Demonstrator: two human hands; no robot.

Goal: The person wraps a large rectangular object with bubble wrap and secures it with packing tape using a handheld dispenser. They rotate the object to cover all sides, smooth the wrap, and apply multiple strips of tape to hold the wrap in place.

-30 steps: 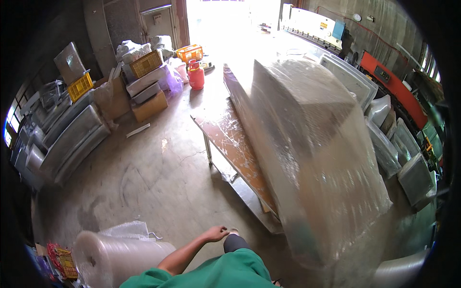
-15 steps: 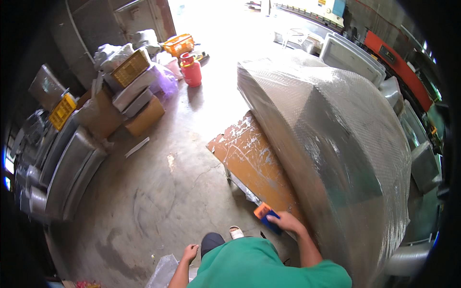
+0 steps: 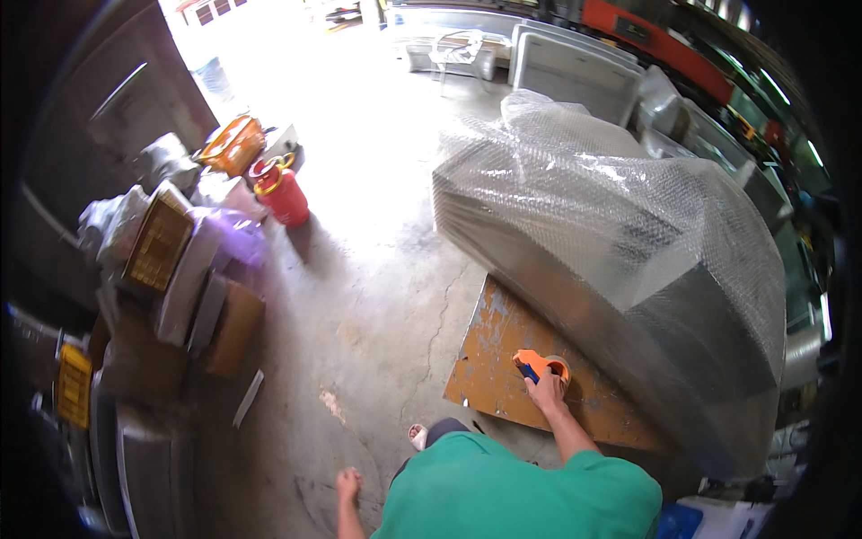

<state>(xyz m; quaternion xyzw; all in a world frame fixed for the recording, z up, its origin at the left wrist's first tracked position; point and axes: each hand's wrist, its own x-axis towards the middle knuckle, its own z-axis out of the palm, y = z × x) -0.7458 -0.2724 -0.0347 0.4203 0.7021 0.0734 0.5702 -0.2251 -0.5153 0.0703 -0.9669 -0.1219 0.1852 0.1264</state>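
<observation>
My right hand [image 3: 546, 393] is closed around an orange and blue tape dispenser [image 3: 558, 366], held over the worn brown board [image 3: 496, 323] of a low table. Tape on the roll is hard to make out. Beside it, a large bulky item wrapped in bubble wrap [image 3: 584, 202] lies across the board and overhangs it on the right. My left hand [image 3: 349, 483] hangs low at my left side over the floor. Its fingers are curled in, and nothing shows in them.
At the left stand a red gas cylinder [image 3: 284, 196], an orange crate [image 3: 234, 145], a brown basket [image 3: 158, 242] and cardboard boxes [image 3: 237, 329]. A pale strip [image 3: 249, 398] lies on the concrete floor. White-framed panels [image 3: 575, 76] lean behind the wrapped item, near a chair [image 3: 456, 52].
My view has turned to the right and I have moved along the table. My right hand has carried the tape dispenser from the board's edge to above its top.
</observation>
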